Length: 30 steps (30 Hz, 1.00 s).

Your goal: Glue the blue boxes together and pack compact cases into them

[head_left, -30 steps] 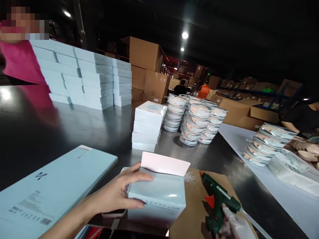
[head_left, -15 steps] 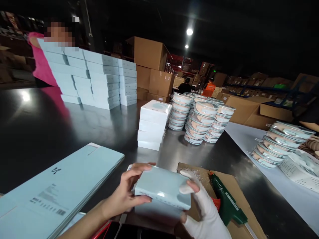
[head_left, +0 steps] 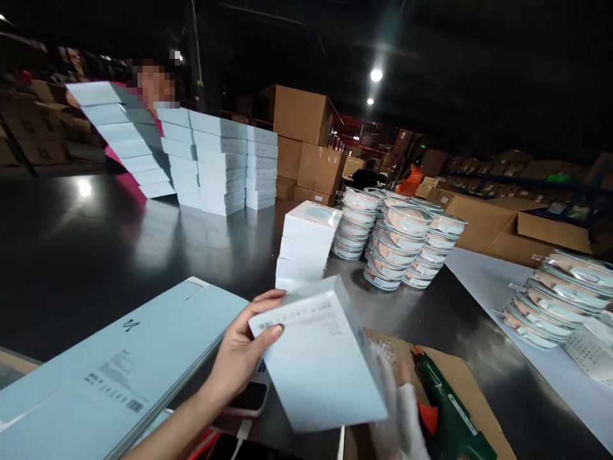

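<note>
My bare left hand [head_left: 237, 351] grips a pale blue box [head_left: 320, 370] by its upper left corner, thumb on the near face. The box is tilted, with a face of small print and a barcode turned towards me. Beside its right edge is my right hand [head_left: 405, 409] in a white glove, smeared by motion; its fingers cannot be made out clearly. A green glue gun [head_left: 450, 409] lies on a cardboard sheet [head_left: 472, 377] just right of that hand. Below my left hand rests a phone [head_left: 249, 397]. Flat printed blue cartons [head_left: 163, 338] lie to the left.
A short stack of white boxes [head_left: 306, 249] stands ahead, beside stacked clear-lidded round containers [head_left: 405, 236]. Another stack [head_left: 555, 300] is at right by a white basket [head_left: 594, 348]. Across the dark table [head_left: 215, 249], a person holds a leaning column of boxes [head_left: 122, 140] beside stacked boxes [head_left: 215, 166].
The box has been turned so its printed face shows. My right hand has come off its front corner and moved lower right. The person opposite has tilted a column of boxes away from the pile.
</note>
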{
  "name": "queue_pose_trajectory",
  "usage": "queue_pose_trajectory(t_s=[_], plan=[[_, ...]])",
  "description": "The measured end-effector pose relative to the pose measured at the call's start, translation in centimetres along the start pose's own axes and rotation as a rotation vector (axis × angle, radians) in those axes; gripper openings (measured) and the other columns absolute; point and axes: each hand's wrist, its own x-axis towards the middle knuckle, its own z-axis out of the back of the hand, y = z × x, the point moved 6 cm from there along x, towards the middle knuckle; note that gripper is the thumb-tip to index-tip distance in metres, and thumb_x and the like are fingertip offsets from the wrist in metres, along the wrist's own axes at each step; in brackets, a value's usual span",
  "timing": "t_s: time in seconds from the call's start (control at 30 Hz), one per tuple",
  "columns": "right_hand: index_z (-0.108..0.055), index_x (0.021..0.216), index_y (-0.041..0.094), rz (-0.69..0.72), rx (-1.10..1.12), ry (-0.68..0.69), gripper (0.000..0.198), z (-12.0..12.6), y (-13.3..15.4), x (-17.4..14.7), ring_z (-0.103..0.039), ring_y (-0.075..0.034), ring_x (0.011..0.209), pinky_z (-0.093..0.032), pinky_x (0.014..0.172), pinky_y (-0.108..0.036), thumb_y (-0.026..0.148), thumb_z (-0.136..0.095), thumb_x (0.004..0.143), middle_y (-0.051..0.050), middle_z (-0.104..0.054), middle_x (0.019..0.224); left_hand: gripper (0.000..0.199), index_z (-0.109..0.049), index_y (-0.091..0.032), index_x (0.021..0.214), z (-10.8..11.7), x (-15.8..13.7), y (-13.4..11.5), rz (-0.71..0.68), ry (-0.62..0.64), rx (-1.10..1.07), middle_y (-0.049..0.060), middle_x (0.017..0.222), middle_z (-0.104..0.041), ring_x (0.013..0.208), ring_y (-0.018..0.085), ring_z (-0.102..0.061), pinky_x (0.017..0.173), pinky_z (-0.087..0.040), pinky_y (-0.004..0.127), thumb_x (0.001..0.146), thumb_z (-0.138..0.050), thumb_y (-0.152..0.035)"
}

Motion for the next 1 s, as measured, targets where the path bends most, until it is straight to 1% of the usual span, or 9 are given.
queue_pose_trajectory(t_s=[0.1,0.2,0.3,0.37,0.47,0.63,0.8,0.9,1.0], plan=[[-0.060,0.135,0.039,-0.068,-0.053,-0.020,0.050,-0.9,0.0,-0.8,-0.060,-0.031,0.128,-0.060,0.092,-0.048,0.055,-0.072,0.089,-0.006,-0.063,0.142,0.051,-0.056,-0.023,0.126,-1.9,-0.5,0.7,0.061,-0.024,-0.049,0.016,0.146,-0.060,0.125,0.033,-0.066,0.095,-0.060,0.043,0.097,-0.054,-0.065],[-0.065,0.122,0.028,-0.058,-0.130,-0.068,0.031,-1.2,2.5,0.8,-0.067,-0.026,0.108,-0.060,0.084,-0.042,0.044,-0.068,0.095,-0.007,-0.069,0.123,0.069,-0.045,-0.025,0.142,-1.9,-0.4,0.2,0.050,0.044,-0.014,0.016,0.148,-0.060,0.125,0.032,-0.068,0.096,-0.061,0.041,0.091,-0.059,-0.070],[-0.063,0.121,0.028,-0.025,-0.217,-0.153,0.045,-1.3,6.5,6.6,-0.069,-0.025,0.098,-0.058,0.084,-0.037,0.043,-0.080,0.083,-0.006,-0.072,0.111,0.055,-0.049,-0.027,0.140,3.8,0.5,-0.7,-0.014,-0.060,0.405,0.013,0.147,-0.061,0.131,0.030,-0.063,0.108,-0.053,0.043,0.097,-0.054,-0.060],[-0.057,0.131,0.030,0.028,-0.487,-0.220,0.076,-2.4,9.6,12.5,-0.068,-0.030,0.102,-0.056,0.089,-0.040,0.042,-0.092,0.064,-0.005,-0.073,0.114,0.041,-0.065,-0.024,0.121,9.3,1.1,-0.7,0.004,-0.146,0.623,0.012,0.132,-0.069,0.127,0.036,-0.063,0.112,-0.047,0.048,0.092,-0.063,-0.052],[-0.053,0.139,0.021,0.278,-1.075,0.039,0.070,-8.5,12.6,22.1,-0.063,-0.034,0.120,-0.053,0.099,-0.046,0.036,-0.082,0.077,-0.011,-0.068,0.131,0.039,-0.070,-0.024,0.111,17.1,0.7,-0.4,0.143,-0.314,1.108,0.007,0.119,-0.071,0.124,0.043,-0.062,0.107,-0.049,0.055,0.092,-0.056,-0.055],[-0.067,0.121,0.011,0.399,-1.176,0.287,0.058,-16.6,10.8,31.0,-0.060,-0.042,0.123,-0.054,0.096,-0.049,0.024,-0.089,0.069,-0.020,-0.068,0.132,0.049,-0.067,-0.021,0.074,22.5,-1.7,1.5,0.365,-0.402,1.348,0.005,0.077,-0.069,0.102,0.053,-0.070,0.078,-0.057,0.064,0.088,-0.056,-0.066],[-0.057,0.136,0.008,0.549,-1.096,0.220,0.056,-15.6,11.9,26.5,-0.057,-0.037,0.128,-0.049,0.103,-0.048,0.031,-0.073,0.087,-0.019,-0.063,0.141,0.058,-0.065,-0.017,0.077,23.6,-2.0,1.6,0.504,-0.418,1.414,0.020,0.091,-0.073,0.096,0.050,-0.073,0.070,-0.055,0.048,0.094,-0.043,-0.067],[-0.066,0.109,0.016,0.674,-1.023,0.084,0.020,-11.8,14.5,19.1,-0.066,-0.028,0.097,-0.052,0.085,-0.040,0.028,-0.059,0.093,-0.011,-0.075,0.108,0.055,-0.064,-0.015,0.103,23.3,-1.6,-2.2,0.498,-0.477,1.425,0.021,0.114,-0.072,0.100,0.042,-0.073,0.072,-0.051,0.040,0.098,-0.036,-0.062],[-0.064,0.101,0.021,0.880,-0.931,-0.165,0.012,-7.9,15.7,13.1,-0.061,-0.025,0.085,-0.049,0.080,-0.038,0.028,-0.059,0.093,-0.008,-0.071,0.092,0.037,-0.065,-0.021,0.095,20.6,-1.0,-8.2,0.215,-0.580,1.365,0.009,0.095,-0.074,0.085,0.031,-0.072,0.064,-0.044,0.030,0.093,-0.049,-0.055]])
